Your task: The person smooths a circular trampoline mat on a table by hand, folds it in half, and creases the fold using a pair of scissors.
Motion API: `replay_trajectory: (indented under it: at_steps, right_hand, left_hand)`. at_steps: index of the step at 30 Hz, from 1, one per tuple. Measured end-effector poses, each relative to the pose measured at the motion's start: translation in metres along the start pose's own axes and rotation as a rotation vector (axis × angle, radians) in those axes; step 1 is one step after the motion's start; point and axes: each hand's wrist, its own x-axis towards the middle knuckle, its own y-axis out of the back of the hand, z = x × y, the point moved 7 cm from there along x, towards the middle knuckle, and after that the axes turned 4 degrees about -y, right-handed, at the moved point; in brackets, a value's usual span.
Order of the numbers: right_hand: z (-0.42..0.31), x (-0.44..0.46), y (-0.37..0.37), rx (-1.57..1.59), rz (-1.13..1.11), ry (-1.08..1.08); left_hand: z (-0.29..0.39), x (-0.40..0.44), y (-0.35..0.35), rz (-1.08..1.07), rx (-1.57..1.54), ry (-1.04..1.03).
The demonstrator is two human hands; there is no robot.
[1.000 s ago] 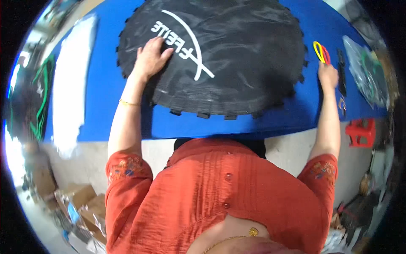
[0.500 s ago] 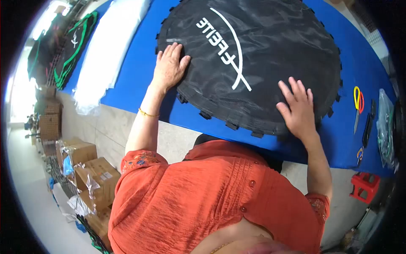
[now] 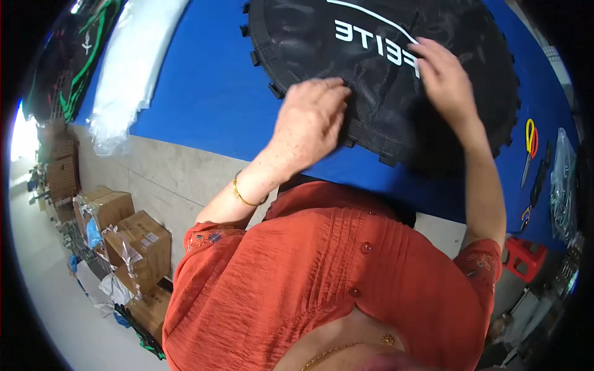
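Observation:
A large round black mesh mat (image 3: 371, 99) with white lettering and short black tabs around its rim lies on the blue table (image 3: 204, 80). At the near left edge of the mat is my left hand (image 3: 312, 120), its fingers curled down over the edge; what the fingertips hold, if anything, is hidden. My right hand (image 3: 447, 80) rests over the lettering, fingers apart and slightly bent, with nothing held. Scissors with yellow and red handles (image 3: 531, 139) lie on the blue cloth right of the mat.
Clear plastic sheets (image 3: 133, 59) and black-green folded pieces (image 3: 86, 62) lie at the left. A black tool (image 3: 540, 176) and a plastic bag (image 3: 562, 185) are at the right. Cardboard boxes (image 3: 145, 247) and a red stool (image 3: 525, 258) stand on the floor.
The right hand let go of the scissors and moved onto the mat. The left hand moved right along the near edge, its fingers curling. The mat has turned, its lettering now nearer level.

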Motion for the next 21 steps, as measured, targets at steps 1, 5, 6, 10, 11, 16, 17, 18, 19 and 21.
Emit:
replay_trajectory:
  at_steps: [1,5,6,10,11,16,17,18,19,21]
  right_hand:
    - [-0.034,-0.002,-0.007,0.038,0.091,0.191]
    - [-0.088,-0.006,-0.036,0.121,-0.076,0.165]
    - [-0.087,-0.006,-0.043,0.167,-0.107,0.129]
    - [-0.085,-0.012,-0.052,0.186,-0.160,0.121]
    - [-0.083,-0.015,-0.055,0.183,-0.187,0.126]
    - [-0.084,-0.016,-0.057,0.128,-0.225,0.132]
    - [-0.086,-0.016,-0.056,0.113,-0.227,0.144]
    - [-0.086,-0.016,-0.056,0.098,-0.228,0.156]
    - [-0.086,-0.016,-0.058,0.072,-0.239,0.163]
    - [-0.087,-0.017,-0.059,0.067,-0.240,0.170]
  left_hand:
    - [-0.006,0.002,0.003,0.021,0.019,0.009]
    - [-0.023,0.004,0.002,-0.018,0.097,-0.009]
    - [-0.025,0.003,0.000,-0.037,0.115,-0.020]
    - [-0.030,-0.003,-0.005,-0.044,0.143,-0.047]
    - [-0.030,-0.003,-0.006,-0.043,0.142,-0.045]
    - [-0.030,0.000,-0.009,-0.022,0.191,0.003]
    - [-0.029,0.000,-0.010,-0.033,0.199,-0.006]
    - [-0.029,0.000,-0.010,-0.042,0.206,-0.015]
    - [-0.029,0.000,-0.010,-0.052,0.213,-0.025]
    - [-0.030,0.001,-0.010,-0.054,0.214,-0.021]
